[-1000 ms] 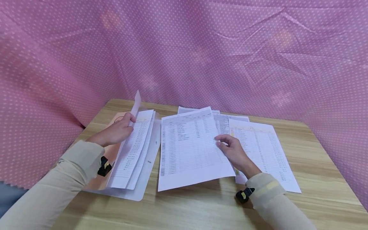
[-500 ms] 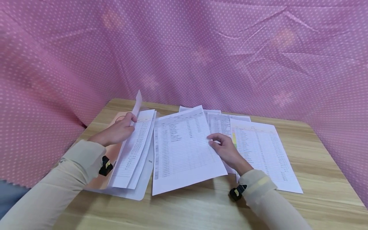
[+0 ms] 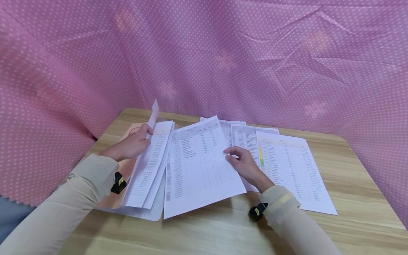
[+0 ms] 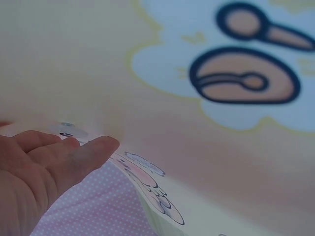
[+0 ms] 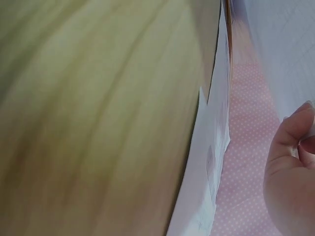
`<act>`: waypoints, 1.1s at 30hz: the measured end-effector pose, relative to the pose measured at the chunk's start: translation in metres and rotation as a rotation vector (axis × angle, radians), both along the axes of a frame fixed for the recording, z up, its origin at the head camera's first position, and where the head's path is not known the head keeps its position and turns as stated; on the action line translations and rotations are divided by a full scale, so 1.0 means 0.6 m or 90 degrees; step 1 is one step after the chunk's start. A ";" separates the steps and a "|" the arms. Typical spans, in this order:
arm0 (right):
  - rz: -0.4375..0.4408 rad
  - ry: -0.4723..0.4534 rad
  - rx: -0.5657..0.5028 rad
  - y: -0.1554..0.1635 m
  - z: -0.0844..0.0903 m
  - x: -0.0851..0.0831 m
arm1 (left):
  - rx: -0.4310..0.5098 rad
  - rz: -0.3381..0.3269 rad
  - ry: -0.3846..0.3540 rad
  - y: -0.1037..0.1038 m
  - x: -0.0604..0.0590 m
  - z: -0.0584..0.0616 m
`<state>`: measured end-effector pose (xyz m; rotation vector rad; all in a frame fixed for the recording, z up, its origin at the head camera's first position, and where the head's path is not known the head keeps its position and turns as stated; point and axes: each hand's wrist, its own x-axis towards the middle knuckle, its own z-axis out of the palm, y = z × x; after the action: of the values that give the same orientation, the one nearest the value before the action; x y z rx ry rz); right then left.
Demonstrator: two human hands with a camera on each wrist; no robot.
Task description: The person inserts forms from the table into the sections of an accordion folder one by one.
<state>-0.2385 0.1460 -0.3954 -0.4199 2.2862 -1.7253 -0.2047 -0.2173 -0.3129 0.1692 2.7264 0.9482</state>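
My right hand [image 3: 241,162] pinches the right edge of a printed table sheet [image 3: 197,166], thumb on top. The sheet is slightly raised and its left edge overlaps a folder. My left hand [image 3: 134,143] grips the left edge of a stack of printed sheets [image 3: 149,164] that lies on the open peach folder [image 3: 122,173], with one thin sheet [image 3: 154,111] standing up above the thumb. The left wrist view shows my fingers [image 4: 59,160] against the folder's cartoon print [image 4: 243,81]. In the right wrist view my fingers [image 5: 290,157] sit by a paper edge [image 5: 211,162].
More printed sheets lie spread to the right, one with coloured marks [image 3: 291,170] and others behind it [image 3: 245,136]. The wooden table [image 3: 350,212] shows bare wood at the front and right. Pink dotted cloth [image 3: 223,53] hangs round the back and sides.
My right hand has carried the printed sheet leftward, so it now overlaps the folder's stack and uncovers more of the sheets on the right. The left hand has stayed put.
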 end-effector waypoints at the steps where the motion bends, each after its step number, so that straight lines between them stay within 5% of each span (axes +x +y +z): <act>1: 0.001 -0.002 0.000 -0.003 0.000 0.000 | 0.001 0.000 0.000 0.000 0.000 0.000; 17: 0.027 -0.022 -0.002 -0.029 0.005 0.003 | 0.005 -0.008 0.018 0.000 -0.001 0.000; 33: -0.033 0.009 -0.003 -0.070 -0.006 -0.001 | 0.015 -0.002 -0.006 -0.001 0.001 0.000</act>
<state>-0.2390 0.1043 -0.3990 -0.3788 2.3228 -1.7571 -0.2040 -0.2179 -0.3127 0.1729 2.7068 0.9793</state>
